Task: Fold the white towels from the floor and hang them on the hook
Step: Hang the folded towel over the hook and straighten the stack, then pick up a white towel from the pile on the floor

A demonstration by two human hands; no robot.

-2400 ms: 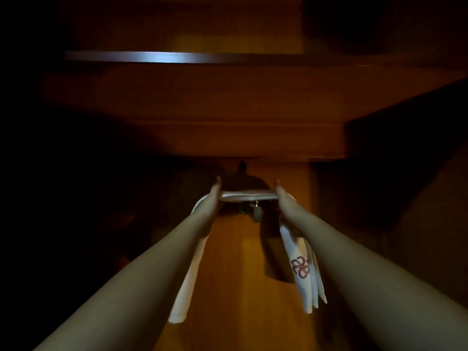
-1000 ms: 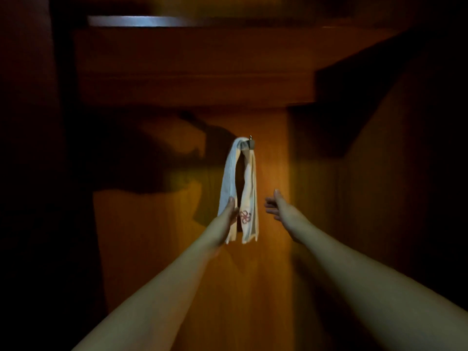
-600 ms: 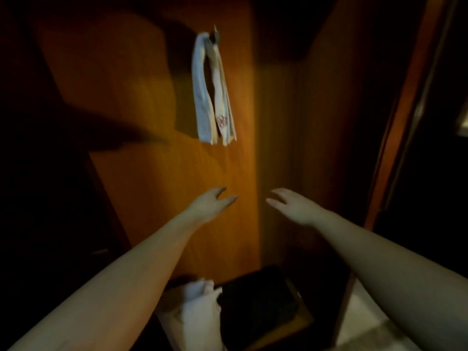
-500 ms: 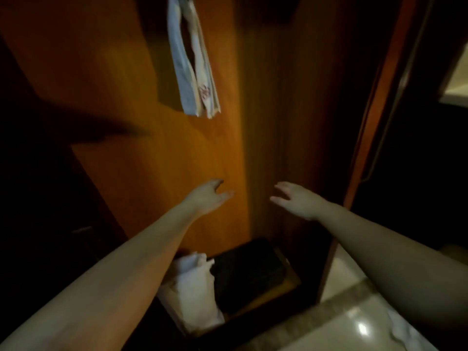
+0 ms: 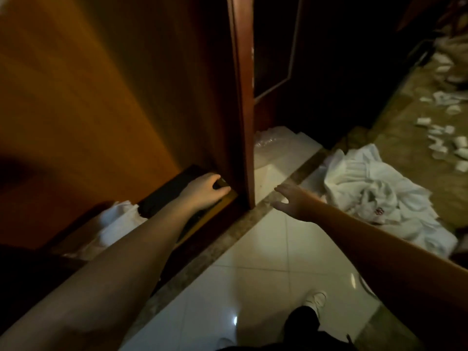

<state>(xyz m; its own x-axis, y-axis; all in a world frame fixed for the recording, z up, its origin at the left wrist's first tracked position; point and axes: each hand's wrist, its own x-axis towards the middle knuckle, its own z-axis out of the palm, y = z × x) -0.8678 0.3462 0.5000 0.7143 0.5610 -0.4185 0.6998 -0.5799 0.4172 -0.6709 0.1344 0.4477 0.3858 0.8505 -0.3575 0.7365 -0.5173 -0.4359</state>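
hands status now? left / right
Left hand: open, loosely curled, holding nothing, low inside the wardrobe.
Right hand: open, fingers spread, empty, over the floor.

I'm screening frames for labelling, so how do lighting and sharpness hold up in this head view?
Head view: dim and warm, the wardrobe panel motion-streaked; a glare spot on the floor tiles; the white towels bright but soft; both hands readable, dark corners lost.

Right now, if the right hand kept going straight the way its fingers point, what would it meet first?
The right hand is open, fingers aimed up-left over the brown floor strip. Ahead stands the wardrobe's upright edge panel, likely the first contact. Depth is unclear, so it might pass in front. The towel pile lies off to its right.
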